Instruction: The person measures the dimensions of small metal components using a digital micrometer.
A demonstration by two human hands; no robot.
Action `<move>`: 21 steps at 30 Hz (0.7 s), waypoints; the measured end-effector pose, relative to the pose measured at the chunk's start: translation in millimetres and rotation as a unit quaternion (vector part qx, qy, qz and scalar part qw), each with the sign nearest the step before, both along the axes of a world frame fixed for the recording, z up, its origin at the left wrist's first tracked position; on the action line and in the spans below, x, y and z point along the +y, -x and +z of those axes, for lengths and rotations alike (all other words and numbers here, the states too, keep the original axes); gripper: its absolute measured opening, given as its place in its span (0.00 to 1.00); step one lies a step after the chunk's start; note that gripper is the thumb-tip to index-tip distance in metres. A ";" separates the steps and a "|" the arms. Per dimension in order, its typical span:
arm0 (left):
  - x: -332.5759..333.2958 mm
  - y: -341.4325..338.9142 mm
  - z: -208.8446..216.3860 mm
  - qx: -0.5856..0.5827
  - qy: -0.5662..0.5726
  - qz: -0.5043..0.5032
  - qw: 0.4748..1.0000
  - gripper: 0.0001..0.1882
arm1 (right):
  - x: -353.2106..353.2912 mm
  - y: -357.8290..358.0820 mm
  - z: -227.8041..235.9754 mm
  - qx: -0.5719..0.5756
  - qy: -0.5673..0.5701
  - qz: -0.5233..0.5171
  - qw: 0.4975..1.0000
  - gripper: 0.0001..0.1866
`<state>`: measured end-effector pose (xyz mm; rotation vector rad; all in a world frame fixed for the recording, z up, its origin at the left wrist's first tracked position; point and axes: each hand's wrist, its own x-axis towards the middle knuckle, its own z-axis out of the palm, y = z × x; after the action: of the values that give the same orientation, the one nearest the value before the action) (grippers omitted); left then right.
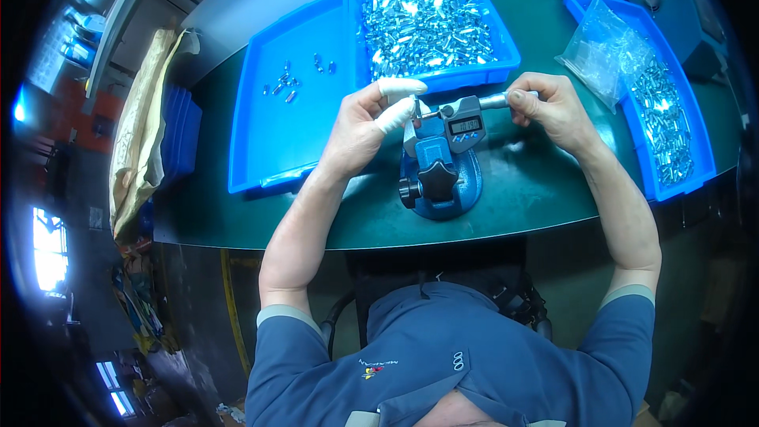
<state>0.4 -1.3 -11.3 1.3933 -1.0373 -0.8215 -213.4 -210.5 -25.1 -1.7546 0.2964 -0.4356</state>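
Note:
A digital micrometer (465, 125) with a grey body and small display is clamped in a blue round-based stand (449, 199). My left hand (354, 133) wears white covers on thumb and forefinger. Those two fingertips close on a small metal cylinder (417, 106) at the micrometer's jaws; the fingers hide part of it. On the other side, my right hand (558, 107) pinches the end of the micrometer's thimble (496, 100). A black star-shaped knob (437, 182) sits on the front of the stand.
Behind my left arm lies a shallow blue tray (257, 154) with several loose metal cylinders (286, 81). A deeper blue bin (474, 75) heaped with shiny parts stands behind the micrometer. At right, another blue tray (696, 182) holds more parts, a clear plastic bag (605, 51) over its edge.

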 end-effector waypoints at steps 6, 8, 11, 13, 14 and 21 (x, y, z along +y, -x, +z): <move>-0.7 -0.7 -0.1 -0.008 -0.008 0.007 1.000 0.13 | 2.3 0.3 6.6 -0.002 0.002 0.004 1.000 0.15; -1.7 -2.2 -1.2 -0.006 -0.004 0.010 1.000 0.13 | 3.6 0.4 8.1 -0.002 -0.004 0.001 1.000 0.14; -3.1 -4.3 -1.9 0.000 0.013 0.027 1.000 0.13 | 4.7 -0.4 9.0 -0.004 -0.011 0.005 1.000 0.14; -3.0 -9.6 0.0 0.003 0.023 0.049 0.999 0.14 | 4.5 -0.7 8.4 0.000 -0.032 0.015 0.999 0.13; -2.9 -16.5 -0.4 -0.008 0.026 0.052 0.998 0.15 | 3.8 0.5 7.4 -0.002 -0.032 0.007 0.999 0.13; 29.9 -92.5 21.0 -0.294 -0.043 0.246 0.923 0.14 | 1.8 3.2 7.1 -0.009 -0.043 0.032 0.999 0.17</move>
<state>92.8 28.6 9.7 1.9330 -1.0232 -0.0658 -216.6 -208.7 -18.0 -1.6706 0.2414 -0.3864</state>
